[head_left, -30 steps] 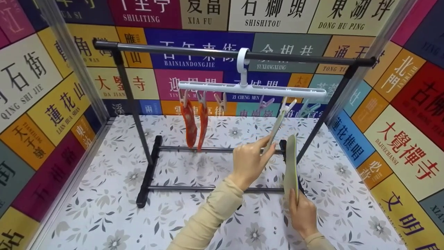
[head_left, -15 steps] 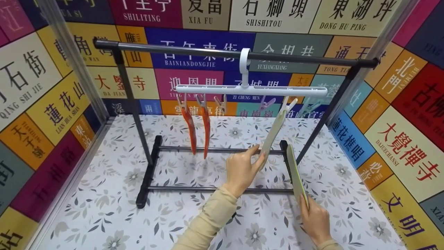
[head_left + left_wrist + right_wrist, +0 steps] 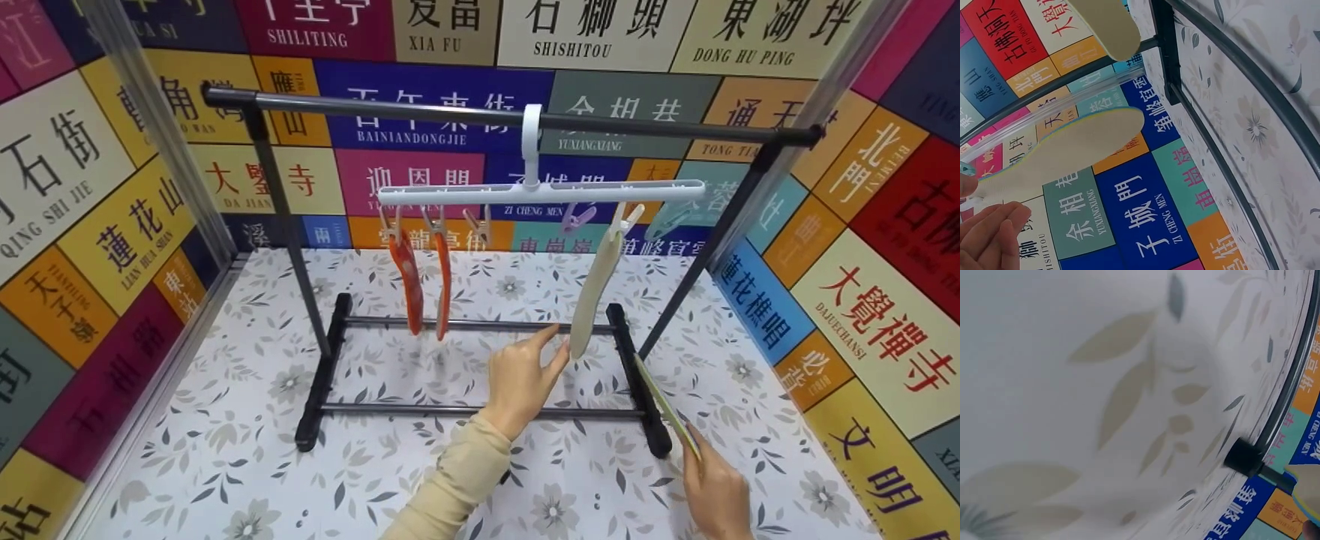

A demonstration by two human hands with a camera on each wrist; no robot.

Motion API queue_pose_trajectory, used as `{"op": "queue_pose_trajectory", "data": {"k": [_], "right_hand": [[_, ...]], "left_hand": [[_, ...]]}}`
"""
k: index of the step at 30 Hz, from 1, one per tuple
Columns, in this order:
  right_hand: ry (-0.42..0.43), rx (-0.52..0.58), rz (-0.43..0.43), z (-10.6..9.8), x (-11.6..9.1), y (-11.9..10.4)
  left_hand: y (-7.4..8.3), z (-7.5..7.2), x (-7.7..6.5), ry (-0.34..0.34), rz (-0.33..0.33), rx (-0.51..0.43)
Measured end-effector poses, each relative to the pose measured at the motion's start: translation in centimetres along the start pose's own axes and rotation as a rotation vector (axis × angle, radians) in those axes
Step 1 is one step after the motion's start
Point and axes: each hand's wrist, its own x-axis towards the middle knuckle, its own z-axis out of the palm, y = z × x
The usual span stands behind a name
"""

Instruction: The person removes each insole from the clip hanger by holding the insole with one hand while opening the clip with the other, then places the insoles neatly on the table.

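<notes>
A pale cream insole (image 3: 596, 296) hangs from a white clip (image 3: 627, 219) on the right part of the white hanger (image 3: 607, 193). My left hand (image 3: 517, 379) is beside its lower end, fingers apart, the thumb tip right by its edge. In the left wrist view this hanging insole (image 3: 1086, 138) shows its broad face above the fingertips. My right hand (image 3: 716, 487) pinches a second cream insole (image 3: 667, 405) with a yellow-green edge, low at the right of the rack. Part of that insole (image 3: 1306, 486) enters the right wrist view.
Two orange insoles (image 3: 409, 281) hang from clips at the hanger's left. Beige (image 3: 478, 225), purple (image 3: 577, 217) and teal clips (image 3: 670, 223) hang there too. The black rack (image 3: 360, 106) stands on a floral-patterned surface (image 3: 247, 480) between sign-covered walls (image 3: 615, 97).
My left hand has come off the hanging insole and moved slightly down and left. The right hand has moved down and right with its insole. The hanger and the hanging insoles have swung a little.
</notes>
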Motion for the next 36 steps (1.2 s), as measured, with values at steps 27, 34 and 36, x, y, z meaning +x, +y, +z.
{"op": "queue_pose_trajectory", "data": {"k": [27, 34, 36], "right_hand": [[-0.602, -0.211, 0.183, 0.7, 4.3, 4.8], [-0.778, -0.219, 0.168, 1.7, 6.3, 5.4], [-0.795, -0.214, 0.153, 2.0, 6.7, 5.5]], "left_hand": [[-1.3, -0.2, -1.6, -0.030, -0.049, 0.032], [-1.5, -0.4, -1.8, -0.022, -0.035, 0.033], [-1.5, -0.4, -2.0, -0.026, -0.034, 0.033]]}}
